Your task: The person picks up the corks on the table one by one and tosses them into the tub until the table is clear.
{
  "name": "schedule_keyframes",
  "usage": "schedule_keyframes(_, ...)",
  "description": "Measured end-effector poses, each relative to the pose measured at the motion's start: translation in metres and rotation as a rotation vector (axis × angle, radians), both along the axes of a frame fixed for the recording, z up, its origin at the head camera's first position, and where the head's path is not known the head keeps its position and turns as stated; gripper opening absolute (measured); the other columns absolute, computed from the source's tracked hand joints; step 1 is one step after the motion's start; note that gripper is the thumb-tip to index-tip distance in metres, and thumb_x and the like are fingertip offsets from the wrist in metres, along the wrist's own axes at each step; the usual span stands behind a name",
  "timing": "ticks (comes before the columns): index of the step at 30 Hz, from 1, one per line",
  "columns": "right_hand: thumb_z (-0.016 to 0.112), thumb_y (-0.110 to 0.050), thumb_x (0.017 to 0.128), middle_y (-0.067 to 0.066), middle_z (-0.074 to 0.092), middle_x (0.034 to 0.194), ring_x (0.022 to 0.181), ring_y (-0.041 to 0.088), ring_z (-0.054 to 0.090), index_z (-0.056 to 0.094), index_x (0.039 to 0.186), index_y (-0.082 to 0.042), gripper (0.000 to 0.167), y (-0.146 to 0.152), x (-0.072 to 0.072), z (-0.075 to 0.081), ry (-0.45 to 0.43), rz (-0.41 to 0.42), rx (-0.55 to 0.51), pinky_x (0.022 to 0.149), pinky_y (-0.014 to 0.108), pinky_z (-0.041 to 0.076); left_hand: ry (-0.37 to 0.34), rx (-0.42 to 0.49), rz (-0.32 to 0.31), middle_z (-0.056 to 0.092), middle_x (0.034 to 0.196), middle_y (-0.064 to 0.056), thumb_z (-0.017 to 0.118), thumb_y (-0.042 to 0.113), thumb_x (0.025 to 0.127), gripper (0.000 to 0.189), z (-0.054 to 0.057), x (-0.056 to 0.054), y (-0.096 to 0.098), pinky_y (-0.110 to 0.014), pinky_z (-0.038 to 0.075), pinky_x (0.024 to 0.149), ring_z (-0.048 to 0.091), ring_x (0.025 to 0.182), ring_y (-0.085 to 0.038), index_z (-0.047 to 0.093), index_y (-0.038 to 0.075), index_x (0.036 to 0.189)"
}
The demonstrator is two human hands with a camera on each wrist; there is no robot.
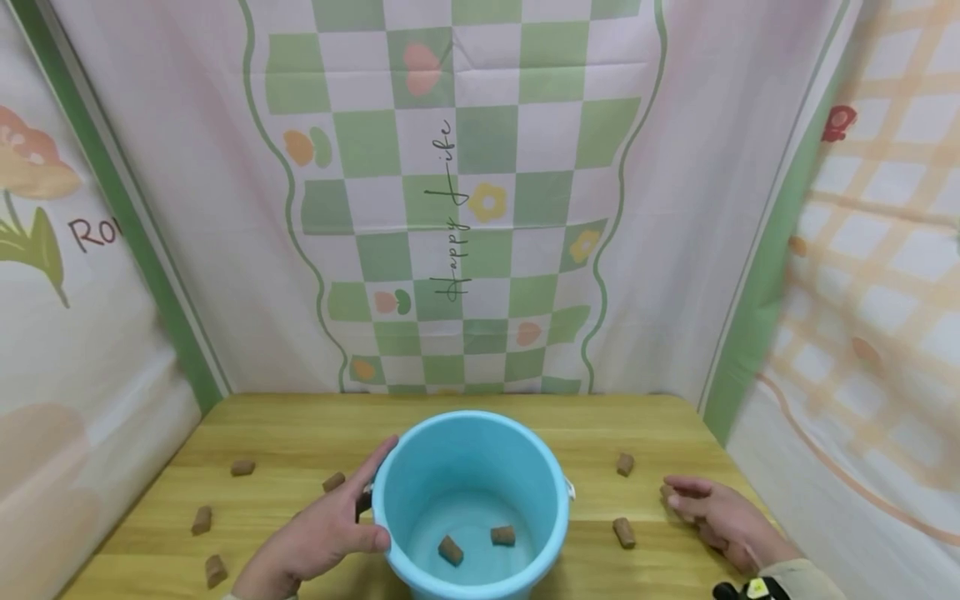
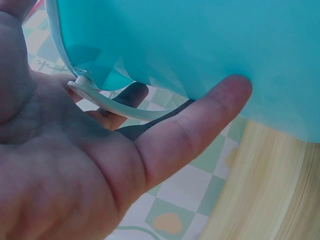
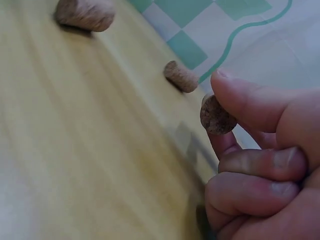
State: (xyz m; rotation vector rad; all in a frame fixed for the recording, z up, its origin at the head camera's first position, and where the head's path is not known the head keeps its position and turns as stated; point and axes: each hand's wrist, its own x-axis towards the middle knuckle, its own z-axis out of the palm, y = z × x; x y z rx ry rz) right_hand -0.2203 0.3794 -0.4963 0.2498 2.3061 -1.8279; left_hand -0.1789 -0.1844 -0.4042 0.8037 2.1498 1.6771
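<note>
A light blue bucket stands upright on the wooden table, with two corks inside, one a left cork and one a right cork. Against its left side rests my left hand, thumb near the rim and the fingers fairly straight. The left wrist view shows one fingertip touching the bucket wall, with the white handle passing by the fingers. My right hand pinches a cork between thumb and finger, at the right of the table; its other fingers are curled.
Right of the bucket lie a far cork and a nearer cork. Several corks lie to the left, among them one cork near the back and one cork beside my left hand. Printed curtains surround the table.
</note>
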Motion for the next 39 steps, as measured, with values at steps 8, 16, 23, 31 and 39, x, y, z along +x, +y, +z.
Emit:
schedule_keyframes(8,0.072,-0.022,0.094,0.005,0.066,0.117,0.046,0.004,0.036,0.039,0.147,0.006,0.068,-0.001,-0.007,0.024,0.035,0.042,-0.034,0.042,0.022,0.034,0.002,0.013,-0.006,0.024,0.160,-0.015,0.074,0.045,0.090,0.099,-0.001,-0.001,0.000,-0.066,0.037,0.097,0.032,0.134,-0.052,0.007,0.033,0.161)
schedule_keyframes(16,0.067,-0.023,0.098,0.018,0.052,0.142,0.077,0.010,0.059,0.034,0.150,0.006,0.068,-0.014,-0.018,0.050,0.110,0.117,0.004,0.068,0.026,0.051,0.022,0.036,-0.021,0.024,0.159,-0.018,0.074,0.045,0.090,0.100,-0.001,0.000,0.000,-0.065,0.039,0.095,0.032,0.133,-0.054,0.006,0.030,0.161)
schedule_keyframes(23,0.067,-0.016,0.098,-0.002,0.063,0.123,0.052,0.001,0.040,0.045,0.144,0.001,0.054,-0.032,-0.019,0.074,0.146,0.152,-0.141,0.045,0.020,0.035,0.034,0.035,-0.025,0.024,0.159,-0.020,0.073,0.044,0.091,0.099,-0.001,0.001,0.000,-0.065,0.039,0.095,0.033,0.133,-0.055,0.006,0.029,0.162)
schedule_keyframes(31,0.066,-0.017,0.098,0.002,0.060,0.121,0.051,0.004,0.034,0.047,0.141,0.000,0.050,-0.060,-0.013,0.108,0.170,0.211,-0.136,0.048,0.020,0.035,0.014,0.029,-0.009,0.025,0.159,-0.016,0.074,0.043,0.090,0.098,-0.002,0.000,0.000,-0.063,0.040,0.095,0.033,0.134,-0.052,0.008,0.033,0.161)
schedule_keyframes(39,0.066,-0.017,0.099,0.008,0.060,0.122,0.049,0.004,0.033,0.049,0.140,0.001,0.048,-0.089,-0.008,0.138,0.220,0.277,-0.122,0.045,0.019,0.034,0.009,0.015,0.002,0.025,0.159,-0.016,0.074,0.043,0.090,0.097,-0.001,-0.001,-0.001,-0.065,0.039,0.095,0.033,0.133,-0.052,0.008,0.035,0.161)
